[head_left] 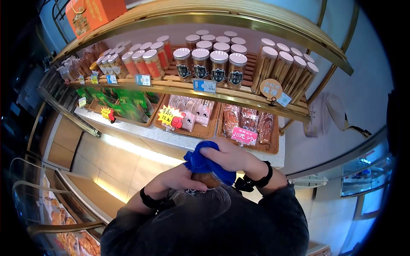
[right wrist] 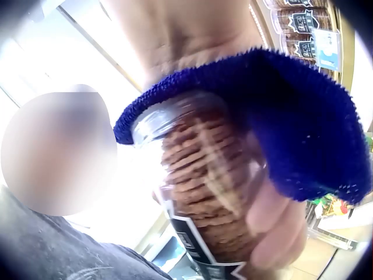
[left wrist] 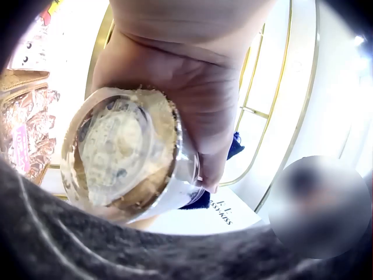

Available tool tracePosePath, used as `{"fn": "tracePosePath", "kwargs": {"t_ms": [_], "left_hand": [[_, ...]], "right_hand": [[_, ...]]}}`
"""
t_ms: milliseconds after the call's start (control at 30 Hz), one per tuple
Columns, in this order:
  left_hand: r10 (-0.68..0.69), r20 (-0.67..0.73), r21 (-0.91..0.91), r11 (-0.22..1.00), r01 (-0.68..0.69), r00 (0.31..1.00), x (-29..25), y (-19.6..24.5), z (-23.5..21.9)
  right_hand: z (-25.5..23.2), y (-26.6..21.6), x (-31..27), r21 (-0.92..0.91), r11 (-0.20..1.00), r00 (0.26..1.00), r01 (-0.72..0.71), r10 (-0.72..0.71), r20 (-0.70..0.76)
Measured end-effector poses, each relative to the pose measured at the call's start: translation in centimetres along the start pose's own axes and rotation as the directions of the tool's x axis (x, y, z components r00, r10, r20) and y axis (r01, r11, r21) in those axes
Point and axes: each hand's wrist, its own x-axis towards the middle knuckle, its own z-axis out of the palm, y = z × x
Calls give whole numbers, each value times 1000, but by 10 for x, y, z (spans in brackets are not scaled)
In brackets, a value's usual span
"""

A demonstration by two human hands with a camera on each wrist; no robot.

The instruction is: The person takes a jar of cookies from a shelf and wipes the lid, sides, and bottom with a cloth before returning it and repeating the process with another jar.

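Held close to the chest is a clear jar of stacked brown cookies [head_left: 206, 180], with a black-and-white label [right wrist: 195, 242] on its side. My left hand [head_left: 178, 178] grips the jar's body; the left wrist view shows the palm [left wrist: 175, 87] against it and the jar's round end [left wrist: 119, 154] facing the camera. A fuzzy blue cloth [head_left: 200, 163] lies over the lid end, and my right hand [head_left: 228, 154] holds it there. In the right wrist view the cloth [right wrist: 315, 134] drapes beside the silvery lid [right wrist: 169, 119] and hides most of the right fingers.
Ahead is a wooden shelf [head_left: 171, 87] with rows of white-lidded jars [head_left: 200, 64] and stick-filled jars [head_left: 290, 68]. Beneath it, wicker trays [head_left: 273, 145] of packaged snacks stand on a white counter [head_left: 141, 132]. A glass-fronted case of baked goods [head_left: 64, 217] is at lower left.
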Motion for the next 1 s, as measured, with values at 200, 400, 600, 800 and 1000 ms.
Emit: {"fn": "tracePosePath", "kwargs": {"t_ms": [200,400,600,800,1000], "left_hand": [[176,41,-92,981,-171,984,9,22,11],[-58,58,-29,998,60,997,5,30,14],[71,166,-284,959,-21,984,17,10,-3],[22,176,-526,847,75,984,19,9,-23],[93,79,-88,992,-86,993,21,40,-21]], "right_hand": [[-7,-20,-9,-252,672,717,697,-657,231],[-3,-10,-2,-161,979,992,125,-125,15],[-4,33,15,601,753,958,266,-140,-250],[-13,15,3,-69,743,737,666,-669,-97],[-7,-10,2,-378,887,961,266,-276,29]]}}
